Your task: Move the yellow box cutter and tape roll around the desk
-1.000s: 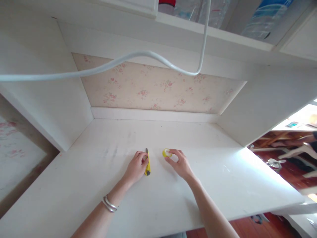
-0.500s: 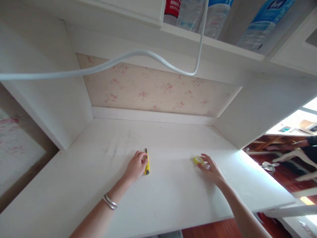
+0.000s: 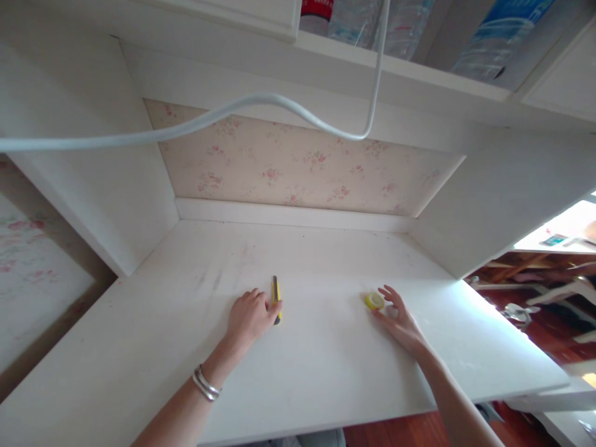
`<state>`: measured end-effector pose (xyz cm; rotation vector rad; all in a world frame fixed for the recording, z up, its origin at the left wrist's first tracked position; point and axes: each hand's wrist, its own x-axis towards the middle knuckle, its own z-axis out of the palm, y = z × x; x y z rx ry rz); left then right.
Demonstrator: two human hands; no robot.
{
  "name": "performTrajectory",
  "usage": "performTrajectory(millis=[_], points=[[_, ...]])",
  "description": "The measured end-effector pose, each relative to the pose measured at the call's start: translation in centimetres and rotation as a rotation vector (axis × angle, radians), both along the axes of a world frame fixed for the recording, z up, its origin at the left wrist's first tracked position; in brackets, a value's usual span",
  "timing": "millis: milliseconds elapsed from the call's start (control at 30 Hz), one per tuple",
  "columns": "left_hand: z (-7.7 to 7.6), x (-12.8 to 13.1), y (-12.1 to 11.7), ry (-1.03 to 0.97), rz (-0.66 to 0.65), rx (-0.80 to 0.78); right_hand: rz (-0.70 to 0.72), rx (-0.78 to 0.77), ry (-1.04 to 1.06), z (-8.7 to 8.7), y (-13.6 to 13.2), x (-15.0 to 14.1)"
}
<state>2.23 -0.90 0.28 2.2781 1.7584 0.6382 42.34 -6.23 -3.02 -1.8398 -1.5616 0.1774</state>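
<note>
A yellow and black utility knife [image 3: 276, 288] lies on the white desktop, its dark tip pointing towards the wall. My left hand [image 3: 250, 316] rests just left of it, with the thumb stretched across the knife's handle and the other fingers bent, apart from the thumb. A small roll of tape [image 3: 374, 301] with a yellow rim lies further right. Beside it is my right hand [image 3: 401, 323], thumb and fingers spread at the roll's right edge, not closed round it. Something small and whitish shows between those fingers, too blurred to name.
A white cable [image 3: 261, 99] crosses the upper view. Plastic bottles [image 3: 500, 37] stand in the open shelf above. Side panels [image 3: 521, 186] enclose the white desktop [image 3: 307, 372] left and right, with flowered wallpaper [image 3: 316, 162] behind. Red-brown flooring [image 3: 395, 431] shows below the front edge.
My left hand has shifted slightly left and loosened its pinch on the utility knife, which stays on the desktop. The right fingers have drawn a little away from the tape roll.
</note>
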Motion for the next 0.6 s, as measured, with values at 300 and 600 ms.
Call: performTrajectory(millis=[300, 600], points=[[1.6, 8.3, -0.7, 0.084, -0.064, -0.185, -0.137, 0.113, 0.450, 0.9, -0.8, 0.0], [2.4, 20.9, -2.9, -0.007, -0.349, -0.278, -0.194, 0.099, 0.462, 0.7, -0.7, 0.0]])
